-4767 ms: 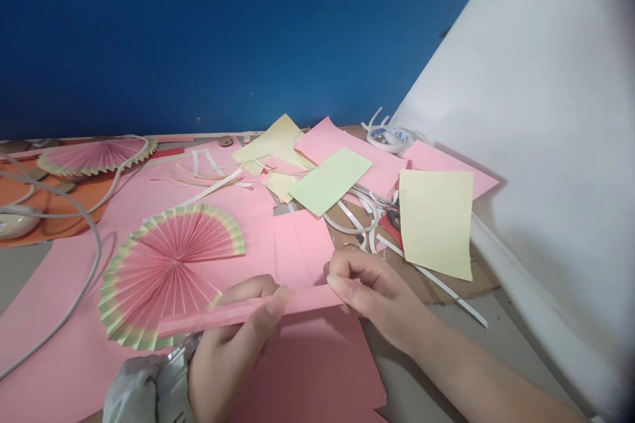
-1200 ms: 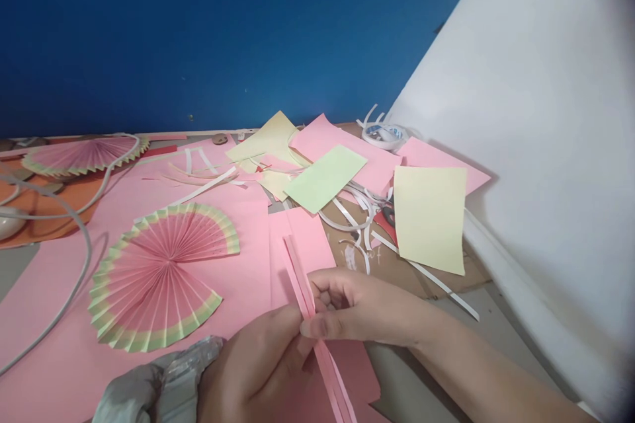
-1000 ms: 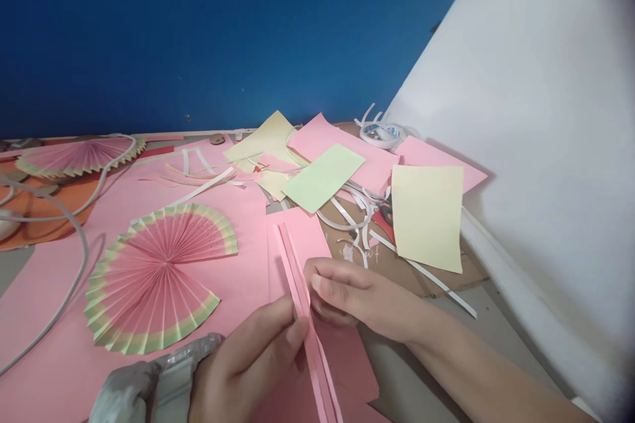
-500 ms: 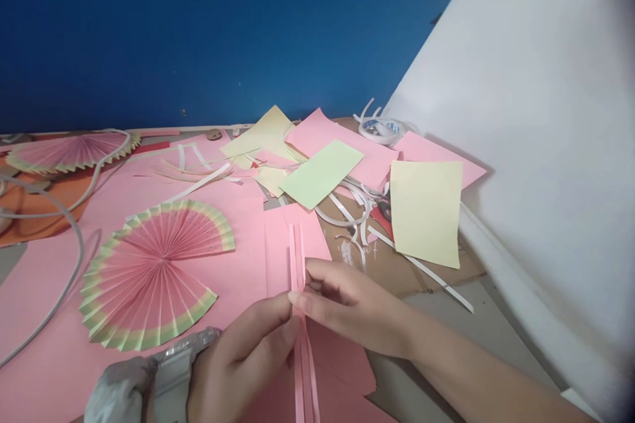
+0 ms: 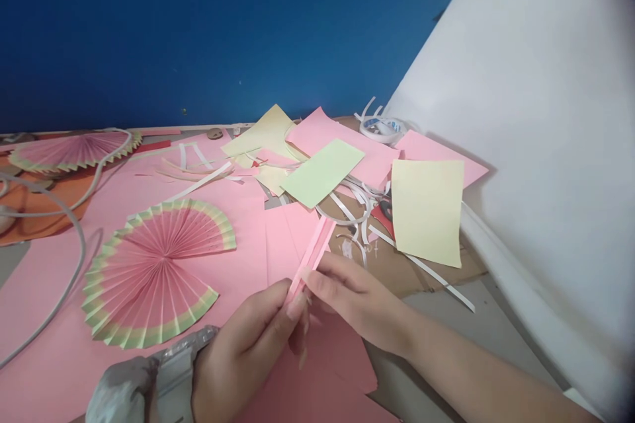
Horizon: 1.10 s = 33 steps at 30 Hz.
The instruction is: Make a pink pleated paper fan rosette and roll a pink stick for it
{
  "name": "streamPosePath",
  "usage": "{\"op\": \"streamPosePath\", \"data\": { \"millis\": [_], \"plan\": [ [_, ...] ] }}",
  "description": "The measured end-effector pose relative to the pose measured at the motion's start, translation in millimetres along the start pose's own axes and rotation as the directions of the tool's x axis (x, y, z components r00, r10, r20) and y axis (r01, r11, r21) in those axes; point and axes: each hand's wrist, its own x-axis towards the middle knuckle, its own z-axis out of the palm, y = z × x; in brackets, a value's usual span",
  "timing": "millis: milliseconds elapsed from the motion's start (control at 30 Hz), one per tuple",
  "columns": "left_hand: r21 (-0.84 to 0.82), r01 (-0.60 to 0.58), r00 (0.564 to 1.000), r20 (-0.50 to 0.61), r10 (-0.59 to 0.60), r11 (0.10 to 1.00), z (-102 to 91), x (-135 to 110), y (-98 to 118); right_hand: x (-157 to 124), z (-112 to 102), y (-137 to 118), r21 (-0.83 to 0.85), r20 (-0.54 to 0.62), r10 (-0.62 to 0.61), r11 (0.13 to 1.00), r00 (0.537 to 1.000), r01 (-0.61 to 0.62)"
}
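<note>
Blue wall backs the littered table. Left hand and right hand pinch the near end of the strip, which slants toward the far right corner.

Head camera looks down-forward, close over left hand and right hand.

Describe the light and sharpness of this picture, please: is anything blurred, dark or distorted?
Head view: the light is soft and even, with no glare; the grey cable casts a faint shadow beside it; the left hand and right hand, both pinching the folded pink strip, look slightly blurred; the two right corners of the picture darken.
</note>
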Motion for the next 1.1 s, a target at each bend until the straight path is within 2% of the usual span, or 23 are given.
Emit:
{"op": "streamPosePath", "data": {
  "millis": [167,500,667,800,967,1100],
  "plan": [
    [-0.080,0.072,0.996,0.058,-0.067,0.994,0.1,-4.6,-1.7,-1.3,-2.0,-0.6,-0.188,-0.076,0.012,0.982,0.997,-0.026],
    [-0.085,0.080,0.991,0.110,-0.071,0.993,-0.5,-7.2,-2.1,2.8,2.1,6.4,-0.118,-0.173,0.002,0.993,0.985,-0.023],
    [-0.020,-0.002,0.999,0.047,0.003,1.000,-1.1,-2.7,-3.5,2.4,3.4,6.1,-0.126,-0.181,0.004,0.992,0.983,-0.027],
    [-0.011,0.026,0.999,0.036,-0.026,1.000,-0.8,1.9,-4.2,2.1,3.8,6.0,-0.082,-0.138,-0.025,0.997,0.990,0.014],
    [-0.078,0.085,0.995,0.065,-0.080,0.993,0.3,0.5,-2.4,1.6,1.5,6.4,-0.230,-0.270,-0.110,0.972,0.957,0.047],
    [-0.097,0.112,0.991,0.089,-0.104,0.989,0.6,-1.4,-1.2,2.2,1.7,6.1,-0.251,-0.275,-0.111,0.967,0.955,0.040]
  ]
}}
